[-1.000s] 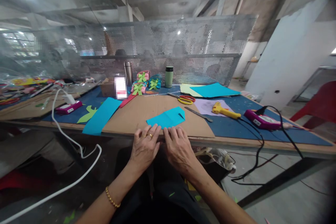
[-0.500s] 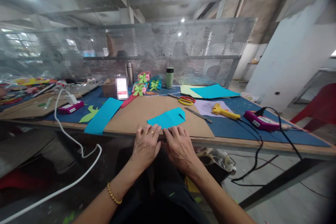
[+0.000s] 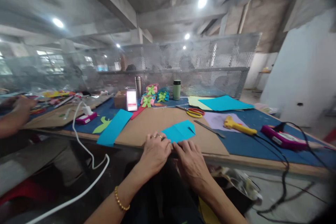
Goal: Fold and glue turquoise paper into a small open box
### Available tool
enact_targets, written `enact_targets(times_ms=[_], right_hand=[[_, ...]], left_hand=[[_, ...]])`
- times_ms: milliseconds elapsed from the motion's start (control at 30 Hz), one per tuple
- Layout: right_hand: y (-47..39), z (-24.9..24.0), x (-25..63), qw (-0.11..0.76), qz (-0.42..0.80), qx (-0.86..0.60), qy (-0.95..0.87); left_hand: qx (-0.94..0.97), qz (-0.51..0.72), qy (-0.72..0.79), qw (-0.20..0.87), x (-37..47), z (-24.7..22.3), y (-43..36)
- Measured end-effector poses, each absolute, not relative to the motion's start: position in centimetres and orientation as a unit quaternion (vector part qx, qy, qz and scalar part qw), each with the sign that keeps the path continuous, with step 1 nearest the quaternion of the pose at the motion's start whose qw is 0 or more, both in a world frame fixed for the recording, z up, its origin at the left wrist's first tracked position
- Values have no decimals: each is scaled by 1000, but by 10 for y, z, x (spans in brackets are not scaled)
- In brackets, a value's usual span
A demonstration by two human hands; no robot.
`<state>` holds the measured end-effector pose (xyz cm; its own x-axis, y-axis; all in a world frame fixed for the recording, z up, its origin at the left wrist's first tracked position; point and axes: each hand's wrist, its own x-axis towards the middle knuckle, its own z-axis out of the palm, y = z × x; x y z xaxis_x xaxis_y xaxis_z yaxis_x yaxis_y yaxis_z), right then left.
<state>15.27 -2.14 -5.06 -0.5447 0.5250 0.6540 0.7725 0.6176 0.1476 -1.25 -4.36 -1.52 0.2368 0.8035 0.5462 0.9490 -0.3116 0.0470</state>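
Head view: left hand [image 3: 155,152] and right hand [image 3: 193,159] are resting at near edge of blue paper [image 3: 180,131], fingers bending, bunched; whether pinching it, cannot tell. Paper is lying on cardboard [image 3: 147,122] near surface's [image 3: 241,145] front edge. Metal blade [image 3: 210,129] is lying just right; glue gun [image 3: 240,128] is resting farther right.

bare left hand [image 3: 154,149]: back up, fingers bent, at near edge of blue-topped, wood-edged bench [image 3: 262,163] | bare right hand [image 3: 193,158]: back up, fingers bent, just beside left, same edge | left forearm [image 3: 132,179], right forearm [image 3: 223,196]: bare, angled inward | grip beneath fingers: hidden
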Motion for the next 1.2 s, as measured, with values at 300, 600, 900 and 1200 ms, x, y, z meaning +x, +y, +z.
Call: enact_targets(times_ms=[300, 600, 900, 1200], right_hand=[[-10, -62, 156, 339, -196, -355, -849], [-10, -63, 159, 352, -194, -318, -859], [-12, -64, 155, 373, -216, -316, -845], [-8, -60, 157, 386, -202, -360, -825]], left_hand=[[-792, -129, -595, -57, -9, 15, -4], [-782, -112, -599, -133, -12, 19, 8], [-773, -84, -599, -191, -11, 31, 13], [-765, -74, -605, -206, -10, 38, 13]])
